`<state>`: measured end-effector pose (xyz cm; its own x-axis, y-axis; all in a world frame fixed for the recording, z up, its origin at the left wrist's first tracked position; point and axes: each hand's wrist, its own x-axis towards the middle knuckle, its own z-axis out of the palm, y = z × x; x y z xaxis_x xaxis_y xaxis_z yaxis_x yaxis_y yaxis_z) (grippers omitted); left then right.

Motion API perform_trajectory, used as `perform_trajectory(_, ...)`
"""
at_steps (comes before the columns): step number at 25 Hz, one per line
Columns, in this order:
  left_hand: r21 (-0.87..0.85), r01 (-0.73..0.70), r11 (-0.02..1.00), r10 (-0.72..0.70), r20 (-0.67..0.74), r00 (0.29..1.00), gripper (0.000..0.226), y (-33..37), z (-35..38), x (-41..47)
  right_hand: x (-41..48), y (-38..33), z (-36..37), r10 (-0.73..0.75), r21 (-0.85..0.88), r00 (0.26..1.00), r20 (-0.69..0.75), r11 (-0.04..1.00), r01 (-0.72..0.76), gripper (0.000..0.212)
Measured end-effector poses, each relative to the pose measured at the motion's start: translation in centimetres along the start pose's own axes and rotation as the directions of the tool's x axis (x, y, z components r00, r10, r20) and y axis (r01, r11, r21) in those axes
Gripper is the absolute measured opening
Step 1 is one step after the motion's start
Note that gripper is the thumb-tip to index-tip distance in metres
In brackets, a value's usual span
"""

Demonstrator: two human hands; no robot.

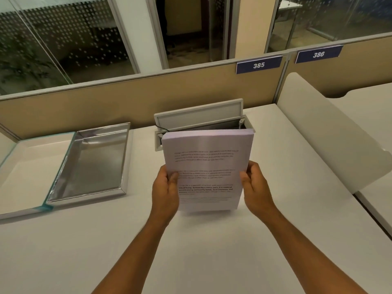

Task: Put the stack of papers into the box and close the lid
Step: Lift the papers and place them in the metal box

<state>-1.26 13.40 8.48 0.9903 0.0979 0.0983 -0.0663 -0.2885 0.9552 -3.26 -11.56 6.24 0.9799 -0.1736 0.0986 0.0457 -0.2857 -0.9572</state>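
I hold a thick stack of printed papers [209, 166] tilted up above the middle of the white desk. My left hand [167, 187] grips its left edge and my right hand [255, 186] grips its right edge, thumbs on the top sheet. The box [93, 164] lies open on the desk to the left, a shallow tray with a shiny silver lining. Its lid [27, 177] is folded out flat further left, white inside with a teal rim. The box holds nothing.
A grey cable hatch [201, 119] stands open in the desk right behind the papers. A beige partition [135, 96] with labels 385 and 386 runs along the back. A white divider panel [322, 132] bounds the desk on the right.
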Motion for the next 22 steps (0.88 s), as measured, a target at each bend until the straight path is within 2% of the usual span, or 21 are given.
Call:
perform_trajectory(5,-0.079,-0.019,0.997,0.010,-0.113,0.994,0.029,-2.6,-4.8,-1.2,-2.2,-1.6,6.0,-0.041,0.021,0.999,0.023,0.999,0.040,0.032)
perform_trajectory(10,-0.134,-0.012,0.991,-0.008,-0.144,0.990,0.035,-4.6,-6.8,-2.8,-3.5,-1.2,8.5,-0.037,-0.012,0.998,0.047,0.999,0.038,0.034)
perform_trajectory(15,-0.175,-0.023,0.984,0.005,-0.101,0.995,0.035,-5.2,-7.1,-3.7,-4.2,-0.5,8.9,-0.051,-0.025,0.997,0.058,0.998,0.053,0.027)
perform_trajectory(19,-0.224,-0.019,0.974,0.009,-0.047,0.999,0.044,-4.9,-6.3,-4.2,-5.0,0.4,9.4,-0.052,-0.068,0.992,0.113,0.996,0.060,0.049)
perform_trajectory(22,-0.205,-0.035,0.978,0.020,-0.076,0.997,0.037,-5.1,-5.7,-4.3,-5.4,1.0,10.0,-0.042,-0.116,0.995,0.092,0.992,0.053,0.050)
